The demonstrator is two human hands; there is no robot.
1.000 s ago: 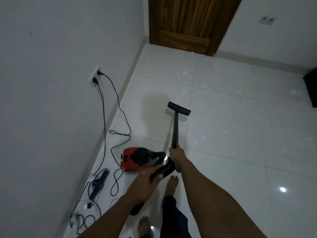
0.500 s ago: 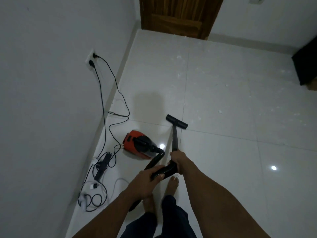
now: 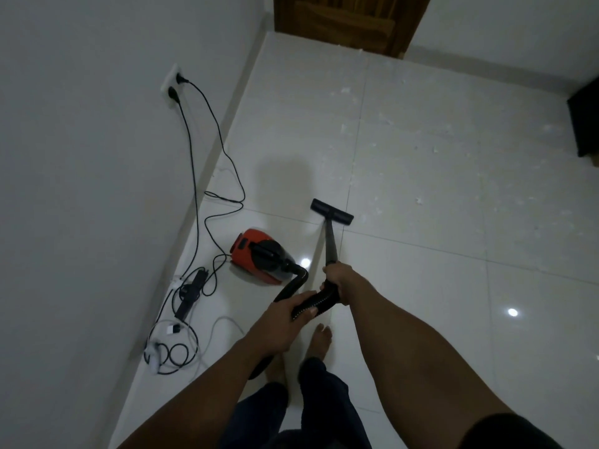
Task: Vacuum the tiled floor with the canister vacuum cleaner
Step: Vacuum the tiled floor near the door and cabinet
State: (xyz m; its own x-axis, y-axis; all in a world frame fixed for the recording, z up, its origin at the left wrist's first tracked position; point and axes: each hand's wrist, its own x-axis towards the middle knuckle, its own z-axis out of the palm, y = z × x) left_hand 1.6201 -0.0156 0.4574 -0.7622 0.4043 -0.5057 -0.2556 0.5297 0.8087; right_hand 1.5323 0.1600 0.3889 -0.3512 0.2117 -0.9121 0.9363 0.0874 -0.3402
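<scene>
Looking down from head height at a person's two bare arms reaching fwd over a glossy white tiled floor (image 3: 421,286). Right hand (image 3: 338,280) is wrapped tight round the top of a black vacuum wand (image 3: 330,243); left hand (image 3: 285,322) is clamped on the black ribbed hose (image 3: 311,301) just behind it, so both hands sit close together w/ a short bend of hose between them. Wand slopes away to a flat black floor nozzle (image 3: 332,212) resting on the tiles beside a grout line. Red & black canister vacuum cleaner (image 3: 259,254) sits on the floor left of the wand, near the wall, hose curving out of its front. Two black cords run from a white wall socket (image 3: 171,89) down to the floor, w/ a tangle of cables (image 3: 175,348) by the skirting. White debris flecks (image 3: 418,199) scatter the tiles beyond the nozzle. Wooden door (image 3: 346,24) at far end. Bare feet (image 3: 319,341) and dark trouser legs show below the hands.
</scene>
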